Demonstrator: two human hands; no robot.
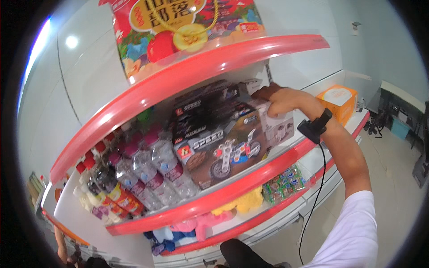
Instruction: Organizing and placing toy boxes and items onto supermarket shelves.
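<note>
On the middle shelf stands a dark toy building-set box (223, 149) with a motorcycle model pictured on its front. My right hand (282, 99) reaches in from the right and grips its upper right corner. The thumb lies against the light side panel, while the other fingers curl over the top edge, their tips partly hidden. Another dark box (196, 105) shows behind and above it. A black band with a small device (315, 126) is around my right wrist, and a cable hangs from it. My left hand is out of view.
Left of the boxes stand clear bottles with purple caps (172, 165) and red-labelled drink bottles (118, 196). Above are a red shelf edge (192, 67) and a colourful gift bag (187, 38). Below lie plush toys (208, 223) and green packets (286, 183). An orange carton (338, 105) stands at right.
</note>
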